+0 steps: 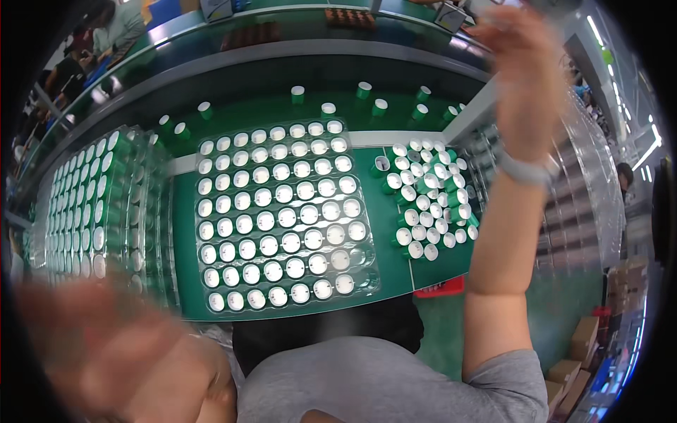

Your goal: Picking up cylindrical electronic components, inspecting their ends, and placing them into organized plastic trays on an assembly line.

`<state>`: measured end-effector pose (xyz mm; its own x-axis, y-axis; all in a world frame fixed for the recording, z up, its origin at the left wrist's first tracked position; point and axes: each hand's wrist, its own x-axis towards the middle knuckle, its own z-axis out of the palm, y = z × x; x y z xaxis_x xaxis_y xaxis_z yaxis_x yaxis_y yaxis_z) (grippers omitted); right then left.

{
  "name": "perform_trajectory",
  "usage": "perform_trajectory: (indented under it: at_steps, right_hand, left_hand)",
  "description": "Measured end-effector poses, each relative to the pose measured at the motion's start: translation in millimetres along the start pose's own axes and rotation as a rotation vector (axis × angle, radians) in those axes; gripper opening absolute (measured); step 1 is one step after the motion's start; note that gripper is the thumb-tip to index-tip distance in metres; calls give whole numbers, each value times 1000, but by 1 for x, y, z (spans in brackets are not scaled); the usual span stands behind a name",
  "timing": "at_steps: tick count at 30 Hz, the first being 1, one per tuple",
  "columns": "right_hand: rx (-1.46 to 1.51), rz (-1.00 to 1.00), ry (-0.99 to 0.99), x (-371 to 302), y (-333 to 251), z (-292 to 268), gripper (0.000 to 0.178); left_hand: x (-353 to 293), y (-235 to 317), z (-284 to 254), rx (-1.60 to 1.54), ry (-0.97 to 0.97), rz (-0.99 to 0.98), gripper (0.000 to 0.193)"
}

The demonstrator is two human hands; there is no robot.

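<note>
Hands: your L hand is low + close to cam, your R hand is up high; both motion-blurred. No part seen in either; can't tell if fingers are apart or together.
Tray: clear tray lies flat on the green worktop, right of & beyond your L hand, left of your R forearm.
Pockets: two at tray's near right corner look unfilled; imo work there 1st.
Pick: loose cylinders are just left of your R forearm, nearer you than R hand. Take outer ones 1st, by the green side, fingertips only, so nbrs don't topple.
Seat: lower ea. straight, white face up, level w/ nbrs. Thin plastic prob. flexes, so steady the rim w/ L hand.
Clearance: keep your wristband off the pile. Filled stack, just beyond L hand, prob. shifts if bumped.
Check: one cylinder at pile's far left looks darker on top; eyeball it before use.
Looks: cylinders = green sides, round white tops, some w/ a small dark mark. Tray rows neat, plastic shiny w/ glare.
Pile: crowded, mostly upright; one by your R forearm seems tipped.
Back row: spaced standing cylinders, left of R hand, beyond the tray.
</note>
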<state>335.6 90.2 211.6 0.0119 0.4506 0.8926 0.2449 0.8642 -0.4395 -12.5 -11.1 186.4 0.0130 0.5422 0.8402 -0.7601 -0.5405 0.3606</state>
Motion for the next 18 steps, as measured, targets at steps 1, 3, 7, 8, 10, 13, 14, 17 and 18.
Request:
perform_trajectory:
  at_steps: [1,3,7,8,10,13,14,17,18]
  right_hand:
    - [-234,375,-39,-5,28,3,29]
    - [-591,954,-381,-31,99,-14,48]
    - [-1007,1201,-744,-84,198,-2,75]
    - [-1019,1220,-737,-89,210,11,79]
    - [-1063,1192,-726,-104,238,17,83]
    - [-1107,996,-722,-114,258,24,80]
    - [-1105,955,-703,-109,260,31,79]
    - [-1069,972,-734,-101,264,42,71]
    - [-1102,954,-797,-103,268,43,68]
  left_hand:
    - [-18,-29,-8,171,194,42,46]
    - [-40,-54,-44,121,69,-334,42]
    - [-97,-79,-80,448,286,-805,20]
    - [-106,-76,-81,463,319,-845,19]
    - [-119,-75,-87,431,273,-889,18]
    - [-131,-79,-91,596,175,-989,15]
    - [-132,-81,-88,696,145,-937,16]
    - [-117,-79,-84,868,-130,-888,21]
    - [-117,-77,-86,886,-182,-851,20]
